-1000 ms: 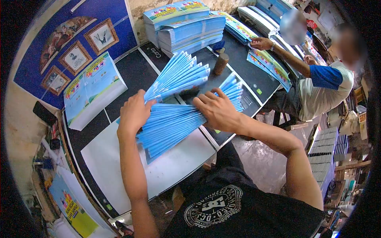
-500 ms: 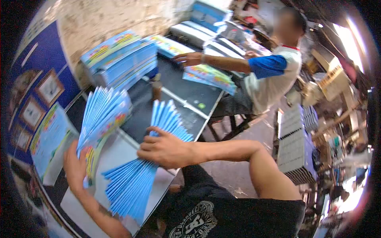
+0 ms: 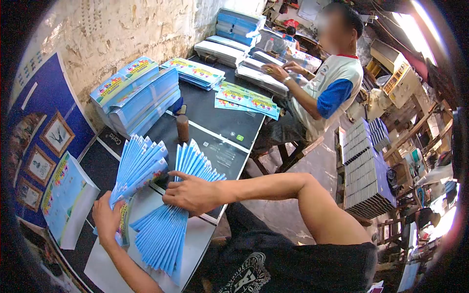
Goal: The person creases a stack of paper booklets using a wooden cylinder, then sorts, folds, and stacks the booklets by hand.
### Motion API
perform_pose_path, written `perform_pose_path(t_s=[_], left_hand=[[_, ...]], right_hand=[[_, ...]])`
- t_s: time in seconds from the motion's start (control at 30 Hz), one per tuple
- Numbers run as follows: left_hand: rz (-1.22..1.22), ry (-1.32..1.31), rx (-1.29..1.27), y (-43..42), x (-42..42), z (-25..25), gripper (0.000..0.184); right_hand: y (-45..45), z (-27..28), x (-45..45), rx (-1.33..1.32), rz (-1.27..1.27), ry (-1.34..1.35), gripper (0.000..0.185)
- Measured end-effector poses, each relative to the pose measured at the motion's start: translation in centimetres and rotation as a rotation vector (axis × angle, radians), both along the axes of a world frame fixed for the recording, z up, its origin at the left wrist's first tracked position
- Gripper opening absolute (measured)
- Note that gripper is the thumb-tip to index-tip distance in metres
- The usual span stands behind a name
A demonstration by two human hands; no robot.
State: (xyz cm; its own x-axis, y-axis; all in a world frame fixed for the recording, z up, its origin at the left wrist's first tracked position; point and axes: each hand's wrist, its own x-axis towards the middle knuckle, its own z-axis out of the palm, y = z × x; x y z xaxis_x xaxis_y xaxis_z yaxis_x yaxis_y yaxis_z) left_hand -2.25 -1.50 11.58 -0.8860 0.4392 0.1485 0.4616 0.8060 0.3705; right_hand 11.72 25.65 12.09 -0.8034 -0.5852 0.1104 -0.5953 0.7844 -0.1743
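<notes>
My left hand (image 3: 106, 217) is closed around the lower end of a fanned bundle of blue printed sheets (image 3: 139, 168), which spreads upward and shows a colourful print at its right side. My right hand (image 3: 191, 194) is closed over the narrow middle of a second fanned bundle of blue sheets (image 3: 161, 244), whose ends spread out above and below the fingers. This second bundle rests over a white board (image 3: 105, 263) on the table. Part of a colourful printed sheet (image 3: 125, 219) shows between the two bundles, beside my left hand.
Tall stacks of blue printed sheets (image 3: 146, 97) stand by the wall. A brown cylinder (image 3: 182, 128) stands upright on the black tabletop (image 3: 220, 146). Loose printed sheets (image 3: 246, 100) lie near a seated co-worker (image 3: 332, 93). Bound stacks (image 3: 366, 171) sit on the floor at right.
The co-worker's hand has moved from the printed sheets to the white stacks farther back. My hands keep their hold on both bundles; the view has shifted slightly.
</notes>
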Motion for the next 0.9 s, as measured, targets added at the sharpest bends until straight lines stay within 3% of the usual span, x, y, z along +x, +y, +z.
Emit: perform_pose_path(t_s=[0.2, 0.27, 0.3, 0.4, 0.43, 0.9], left_hand=[[0.030, -0.001, 0.027, 0.6, 2.6, 3.6, 0.034], [-0.026, -0.162, -0.097, 0.9, 2.0, 2.7, 0.050], [-0.049, -0.240, -0.159, 0.9, 1.7, 2.2, 0.058], [-0.128, -0.192, -0.073, 0.6, 1.5, 0.2, 0.062], [-0.173, -0.310, -0.142, 0.7, 1.1, 1.0, 0.064], [-0.303, -0.327, -0.151, 1.5, 4.1, 3.6, 0.034]], right_hand=[[-2.7, 0.1, 0.1, 0.010, 0.042, 0.130, 0.063], [-3.3, -0.3, -0.1, -0.005, 0.025, 0.090, 0.058], [-3.3, -0.6, -0.4, -0.010, 0.025, 0.118, 0.065], [-3.2, -0.1, -0.3, -0.011, 0.007, 0.102, 0.066], [-3.2, -0.1, -0.2, -0.015, 0.001, 0.097, 0.067], [-3.5, -0.7, -0.5, -0.043, -0.049, 0.127, 0.071]])
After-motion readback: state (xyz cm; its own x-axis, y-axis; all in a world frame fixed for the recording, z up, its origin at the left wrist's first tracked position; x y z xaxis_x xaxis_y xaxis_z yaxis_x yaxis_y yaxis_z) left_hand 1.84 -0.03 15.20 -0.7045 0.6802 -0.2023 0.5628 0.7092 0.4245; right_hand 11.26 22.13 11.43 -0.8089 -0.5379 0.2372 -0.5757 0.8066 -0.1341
